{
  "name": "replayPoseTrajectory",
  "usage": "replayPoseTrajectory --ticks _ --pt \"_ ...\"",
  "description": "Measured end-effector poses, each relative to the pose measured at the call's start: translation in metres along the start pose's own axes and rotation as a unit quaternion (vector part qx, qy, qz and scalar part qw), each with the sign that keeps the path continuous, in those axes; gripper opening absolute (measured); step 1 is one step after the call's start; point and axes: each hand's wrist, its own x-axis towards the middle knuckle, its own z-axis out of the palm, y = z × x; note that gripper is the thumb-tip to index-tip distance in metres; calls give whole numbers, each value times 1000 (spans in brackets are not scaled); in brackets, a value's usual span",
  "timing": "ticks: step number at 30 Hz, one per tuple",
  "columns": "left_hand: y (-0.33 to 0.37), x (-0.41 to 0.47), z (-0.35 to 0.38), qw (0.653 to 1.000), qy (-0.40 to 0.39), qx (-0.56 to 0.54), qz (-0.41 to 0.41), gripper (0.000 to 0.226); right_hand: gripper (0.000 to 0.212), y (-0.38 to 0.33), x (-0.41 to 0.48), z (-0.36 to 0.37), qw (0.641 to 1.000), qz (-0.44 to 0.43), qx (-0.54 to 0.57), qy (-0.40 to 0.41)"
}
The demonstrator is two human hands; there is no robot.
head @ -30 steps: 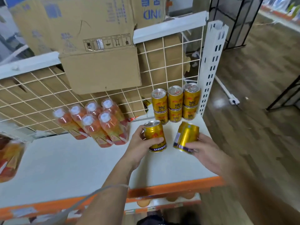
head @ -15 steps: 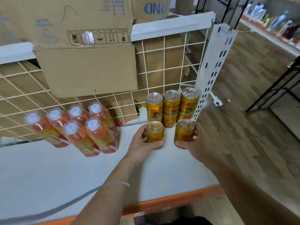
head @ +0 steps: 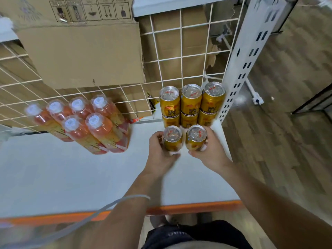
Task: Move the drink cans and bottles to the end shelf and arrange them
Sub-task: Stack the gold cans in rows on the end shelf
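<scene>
Orange-tinted bottles (head: 86,126), six with white caps, shrink-wrapped as one pack, stand at the left of the white shelf (head: 71,177) against the wire grid (head: 181,51). Above them a cardboard box (head: 80,54) covers part of the grid; it carries printed handling symbols, an umbrella and arrows among them. My left grip (head: 159,153) curls round the left can (head: 172,139), and my right grip (head: 212,151) curls round the right can (head: 195,138). Both are gold, upright and side by side. Just behind them, in the back right corner, the stacked cans (head: 191,99) stand three across and two high; their dark lettering is too blurred to read. Further right, a slotted white upright (head: 239,65) meets the wooden floor (head: 287,123).
</scene>
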Motion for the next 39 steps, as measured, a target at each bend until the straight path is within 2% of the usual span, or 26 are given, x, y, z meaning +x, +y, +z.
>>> replayPoseTrajectory --ticks 5,11,19,25,28,31,39 --pt "-15 2 -2 999 -2 30 23 87 81 10 -3 -8 1000 0 -15 8" --pt "-18 5 -7 1000 7 2 6 58 58 13 -2 2 998 4 -20 58" --pt "-14 20 -9 998 8 56 16 64 47 9 17 11 994 2 -54 97" --pt "-11 16 -13 996 -25 78 34 66 52 10 16 19 990 1 -89 112" --pt "-6 13 -11 998 -15 53 13 71 54 7 14 21 988 10 -99 117" --pt "-1 14 -9 998 9 69 -9 64 52 3 16 19 989 6 -99 109" --pt "8 11 -11 996 -1 92 -7 60 51 -6 14 15 988 19 -121 94"
